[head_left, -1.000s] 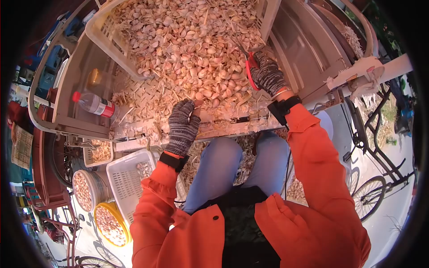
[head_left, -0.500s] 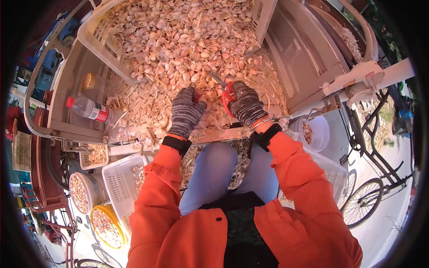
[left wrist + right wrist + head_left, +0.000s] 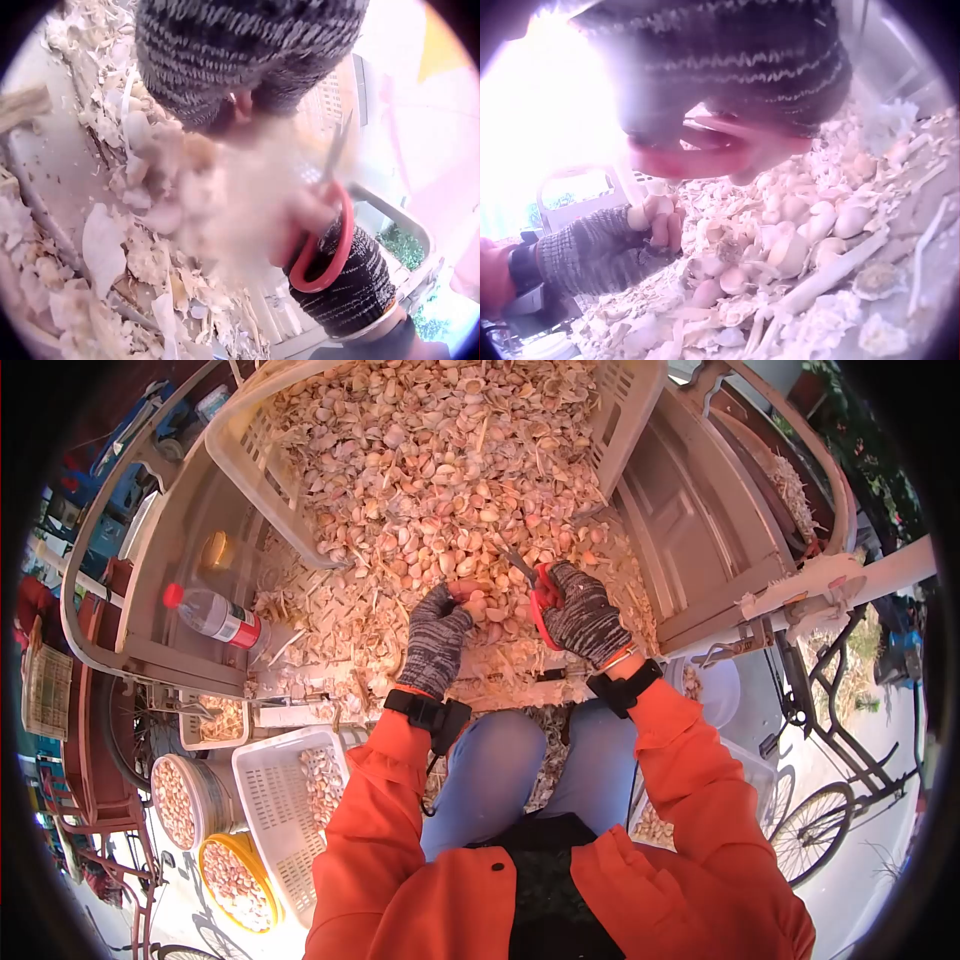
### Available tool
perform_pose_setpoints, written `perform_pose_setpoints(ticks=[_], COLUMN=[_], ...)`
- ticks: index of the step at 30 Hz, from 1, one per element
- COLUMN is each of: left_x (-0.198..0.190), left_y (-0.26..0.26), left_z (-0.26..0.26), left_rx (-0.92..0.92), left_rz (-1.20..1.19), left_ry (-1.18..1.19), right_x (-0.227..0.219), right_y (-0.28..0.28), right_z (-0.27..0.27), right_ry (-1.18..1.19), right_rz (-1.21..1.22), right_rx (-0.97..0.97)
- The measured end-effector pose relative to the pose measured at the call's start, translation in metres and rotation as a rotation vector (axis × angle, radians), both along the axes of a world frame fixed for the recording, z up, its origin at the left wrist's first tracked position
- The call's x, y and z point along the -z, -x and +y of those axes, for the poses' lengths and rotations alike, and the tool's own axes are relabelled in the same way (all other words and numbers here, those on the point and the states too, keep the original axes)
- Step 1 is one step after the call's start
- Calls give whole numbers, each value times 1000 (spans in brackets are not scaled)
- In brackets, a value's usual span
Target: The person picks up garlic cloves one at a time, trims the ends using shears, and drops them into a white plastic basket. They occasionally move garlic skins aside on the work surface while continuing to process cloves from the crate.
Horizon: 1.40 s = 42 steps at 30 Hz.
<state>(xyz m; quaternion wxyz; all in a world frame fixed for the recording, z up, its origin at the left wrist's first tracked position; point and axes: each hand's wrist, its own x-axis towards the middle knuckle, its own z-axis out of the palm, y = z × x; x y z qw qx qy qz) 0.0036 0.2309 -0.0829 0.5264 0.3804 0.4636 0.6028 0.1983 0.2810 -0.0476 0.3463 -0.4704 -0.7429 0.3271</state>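
Note:
My left hand (image 3: 437, 640), in a grey knitted glove with bare fingertips, is at the near edge of a heap of garlic cloves (image 3: 430, 470). Its fingers are curled, and the right wrist view shows a pale garlic clove (image 3: 637, 218) pinched at the fingertips. Just to the right, my right hand (image 3: 583, 618) grips red-handled scissors (image 3: 541, 615), the blades pointing up and left over the heap. From the left wrist, the red handle loop (image 3: 341, 247) shows clearly, while the space between the hands is blurred. Dry skins and stalks lie under both hands.
The heap lies in a cart bed with side walls (image 3: 690, 530), around a white plastic crate frame (image 3: 270, 500). A bottle with a red cap (image 3: 215, 615) lies at left. Below stand a white basket (image 3: 275, 780), a yellow bucket (image 3: 262, 850) and a pale bucket (image 3: 215, 800) with cloves.
The right hand has come in from the far right with the scissors, closer to the left hand. The left hand stays near the heap's front edge, its fingers now turned toward the scissors.

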Motion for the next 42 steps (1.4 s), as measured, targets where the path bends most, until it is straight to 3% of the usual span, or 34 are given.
perform_pose_setpoints(ticks=[2, 5, 6, 7, 9, 11, 13, 14, 16, 17, 19, 21, 23, 24, 25, 26, 27, 28, 29, 31, 33, 37, 39, 40, 41, 42], left_x=[2, -1, -13, -10, -3, 6, 4, 7, 19, 21, 21, 23, 23, 8, 7, 4, 3, -2, -5, -23, -34, -34, -41, -32, -27, -25], left_y=[3, 1, -1, 3, 18, 18, -6, -14, -26, -28, -35, -29, -23, -20, -14, -8, -3, -2, -3, -16, -24, -34, -32, -26, -27, -28], left_z=[-3, -18, -28, -32, -40, -34, -24, -18, -5, -2, 2, 1, 8, -1, -2, -4, -6, -16, -26, -49, -70, -94, -96, -87, -76, -62], left_rx=[-9, 17, 40, -13, -78, 25, 81, 84, 48, 52, -22, -40, 41, 67, 63, 143, 210, 256, 246, 320, 340, 262, 297, 219, 223, 138], left_rz=[60, -16, -155, -236, -71, -105, 591, 601, 1295, 1298, 1472, 1494, 948, 1149, 1158, 576, -15, -154, -149, -445, -466, -444, -730, -787, -792, -556], left_ry=[-47, -156, -108, -6, 88, 104, 183, 175, 27, 17, 49, -38, 88, -6, -11, 180, 352, 341, 343, 247, 180, 71, 133, 223, 223, 274], right_x=[-15, -11, -3, 3, 19, 34, 22, 22, 42, 54, 25, 15, 31, 33, 34, 34, 4, -13, -12, -7, -10, -20, -19, -23, -22, -21], right_y=[-4, -11, -15, -24, -48, -60, -64, -66, -79, -86, -84, -86, -91, -89, -88, -89, -81, -74, -69, -59, -50, -47, -50, -54, -58, -62], right_z=[-14, -31, -33, -35, -37, -56, -88, -101, -119, -127, -144, -151, -145, -140, -137, -136, -139, -139, -134, -123, -118, -121, -120, -120, -119, -117], right_ry=[-59, -186, -218, -210, -9, 8, 139, 220, 104, -2, 14, 209, 278, 149, 21, 18, -5, -26, -24, -323, -334, -292, 51, 40, 39, 56], right_rz=[-134, -90, -25, -23, -145, -32, 22, -1, -48, -106, -45, 33, 129, 90, 51, 61, -19, -101, -94, -152, -107, -198, -33, -41, -46, -62], right_rx=[-28, 59, 58, 67, 118, 175, 192, 172, 189, 200, 215, 259, 282, 268, 254, 253, 185, 114, 105, 13, -3, -28, 76, 125, 128, 190])
